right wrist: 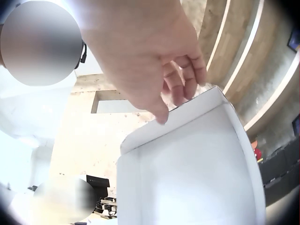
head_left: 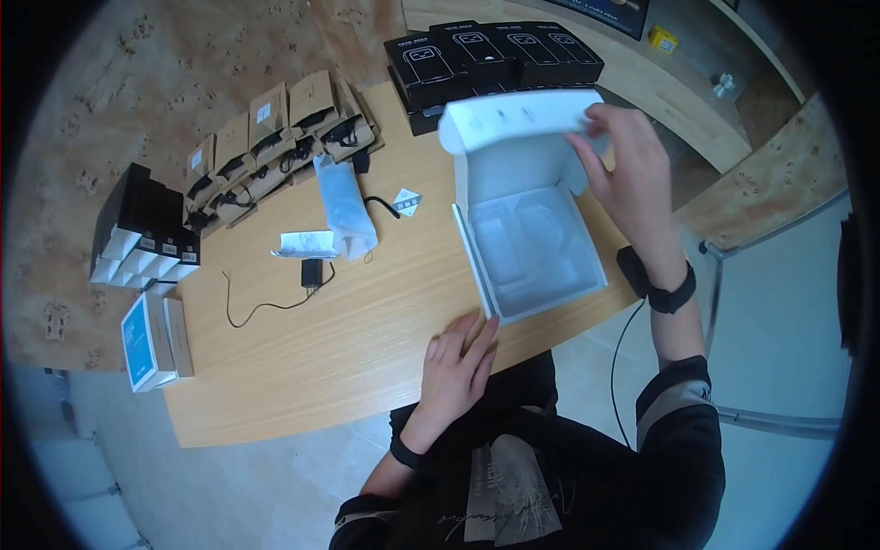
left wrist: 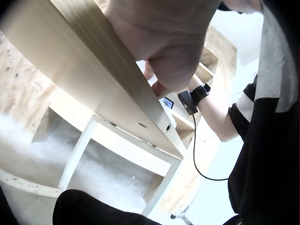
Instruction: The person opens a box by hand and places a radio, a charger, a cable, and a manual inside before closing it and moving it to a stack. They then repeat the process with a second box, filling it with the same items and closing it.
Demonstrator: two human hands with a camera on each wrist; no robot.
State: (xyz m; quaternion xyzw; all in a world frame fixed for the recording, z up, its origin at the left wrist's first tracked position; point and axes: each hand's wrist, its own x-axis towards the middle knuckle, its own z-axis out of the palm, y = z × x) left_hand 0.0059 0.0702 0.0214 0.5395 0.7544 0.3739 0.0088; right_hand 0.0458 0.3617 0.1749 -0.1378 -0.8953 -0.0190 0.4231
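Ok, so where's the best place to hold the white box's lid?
Probably by its top flap, near the right corner, coming from the right and pinching it front and back. The lid stands raised, leaving the flap's thin edge free to grip, where the right hand is.

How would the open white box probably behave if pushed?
The white box looks light, its walls being thin. Lying flat on the table, it would probably slide rather than roll. The raised lid, held by the right hand, may swing.
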